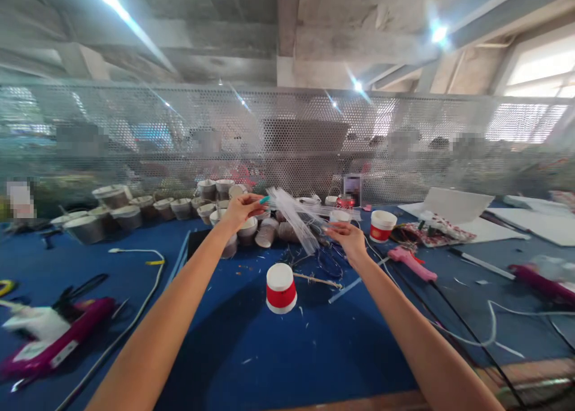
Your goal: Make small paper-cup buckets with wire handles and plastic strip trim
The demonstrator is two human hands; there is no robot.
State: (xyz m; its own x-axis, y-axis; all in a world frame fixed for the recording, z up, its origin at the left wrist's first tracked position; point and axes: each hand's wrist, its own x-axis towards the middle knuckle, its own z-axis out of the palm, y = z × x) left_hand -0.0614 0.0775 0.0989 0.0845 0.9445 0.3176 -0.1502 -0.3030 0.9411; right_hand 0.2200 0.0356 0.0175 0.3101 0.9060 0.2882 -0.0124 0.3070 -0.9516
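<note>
A loose bundle of long clear sticks, like glue sticks, lies crosswise between my two hands, over the cups. My left hand is closed, its fingertips pinching a small teal piece at the bundle's left end. What that piece is I cannot make out. On the other side, my right hand has its fingers pinched together at the lower right of the sticks, seemingly on a stick's end. Between my forearms a white paper cup with a red band stands upside down on the blue table.
Several grey cups crowd the back left. Another red-banded cup and a pink glue gun lie at right, with cables around. Purple tools sit at far left and far right. A perforated metal screen rises behind.
</note>
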